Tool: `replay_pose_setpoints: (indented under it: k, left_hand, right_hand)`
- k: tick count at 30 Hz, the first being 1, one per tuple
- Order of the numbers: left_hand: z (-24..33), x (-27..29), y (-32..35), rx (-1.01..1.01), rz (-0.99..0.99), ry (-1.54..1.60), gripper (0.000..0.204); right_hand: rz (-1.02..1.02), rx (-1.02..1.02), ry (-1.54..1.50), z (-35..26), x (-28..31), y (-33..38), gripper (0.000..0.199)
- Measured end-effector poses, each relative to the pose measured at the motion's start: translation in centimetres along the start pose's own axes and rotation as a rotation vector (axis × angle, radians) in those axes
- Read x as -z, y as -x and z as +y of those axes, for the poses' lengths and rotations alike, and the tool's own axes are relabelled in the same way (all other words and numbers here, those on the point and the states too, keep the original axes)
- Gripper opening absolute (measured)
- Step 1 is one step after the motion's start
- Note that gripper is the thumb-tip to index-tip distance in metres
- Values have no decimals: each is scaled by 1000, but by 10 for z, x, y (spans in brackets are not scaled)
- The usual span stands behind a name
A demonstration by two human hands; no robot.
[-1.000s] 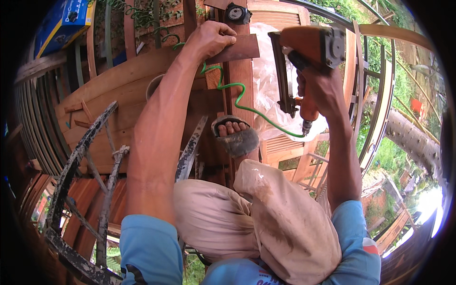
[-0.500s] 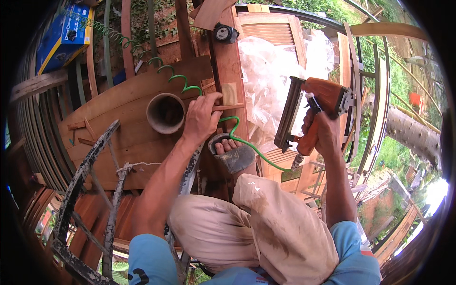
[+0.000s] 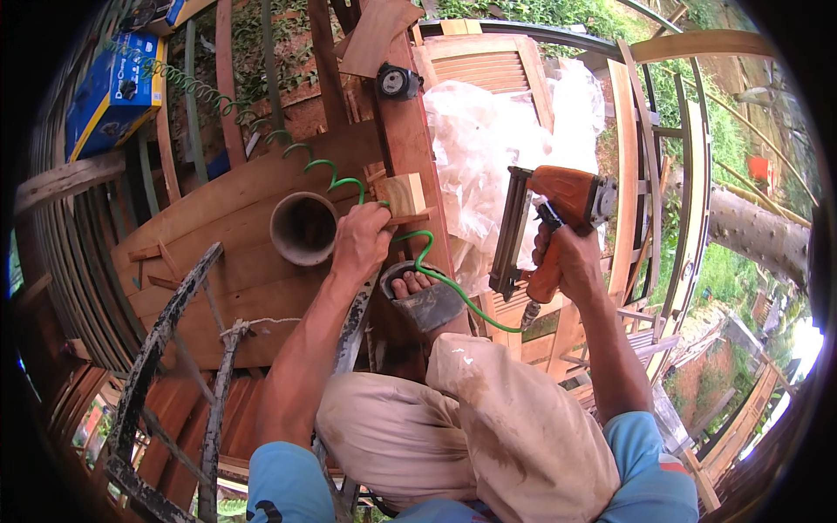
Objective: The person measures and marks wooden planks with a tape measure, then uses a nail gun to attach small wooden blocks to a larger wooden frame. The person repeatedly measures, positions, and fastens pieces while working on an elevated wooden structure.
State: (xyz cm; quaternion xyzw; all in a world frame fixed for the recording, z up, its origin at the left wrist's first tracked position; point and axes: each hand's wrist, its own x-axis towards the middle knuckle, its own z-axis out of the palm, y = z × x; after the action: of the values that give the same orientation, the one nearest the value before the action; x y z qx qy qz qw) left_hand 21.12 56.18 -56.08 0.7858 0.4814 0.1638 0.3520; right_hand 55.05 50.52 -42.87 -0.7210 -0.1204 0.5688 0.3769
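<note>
My right hand point(image 3: 567, 257) grips the handle of an orange pneumatic nail gun point(image 3: 545, 222), held upright above crumpled clear plastic point(image 3: 493, 131). A green coiled air hose point(image 3: 436, 270) runs from the gun's base across my foot. My left hand point(image 3: 362, 244) is closed on a small pale wooden block point(image 3: 403, 193) lying on a reddish wooden plank point(image 3: 410, 139). Beside that hand a round tube opening point(image 3: 302, 227) sits in a wooden panel point(image 3: 218, 261). My bare foot in a grey sandal point(image 3: 423, 296) rests just below.
A black round gauge point(image 3: 397, 83) lies on the plank farther up. A blue box point(image 3: 109, 91) sits at the upper left. Curved wooden slats point(image 3: 70, 288) and dark metal bars point(image 3: 166, 340) ring the left side. Slatted frames point(image 3: 488, 61) and a tree trunk point(image 3: 758, 235) stand right.
My left hand came down from the upper plank to the small block near the tube. The nail gun dropped lower and turned upright at my right.
</note>
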Motion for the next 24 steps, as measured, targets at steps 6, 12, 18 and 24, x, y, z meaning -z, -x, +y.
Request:
replay_pose_setpoints:
  k: [6, 12, 18, 24]
  left_hand:
    - [15, 8, 6, -132, 142, 108, 26]
    - [29, 24, 6, -245, 174, 46, 36]
    - [39, 33, 8, -309, 212, 19, 37]
    - [43, 35, 11, -301, 214, 37, 37]
  right_hand:
    - [-42, 34, 39, 4, -2, 1, 22]
    - [-47, -1, 29, 6, -3, -1, 25]
    - [-7, 15, 55, 10, -1, -3, 24]
    - [-44, 33, 13, 9, -1, -3, 23]
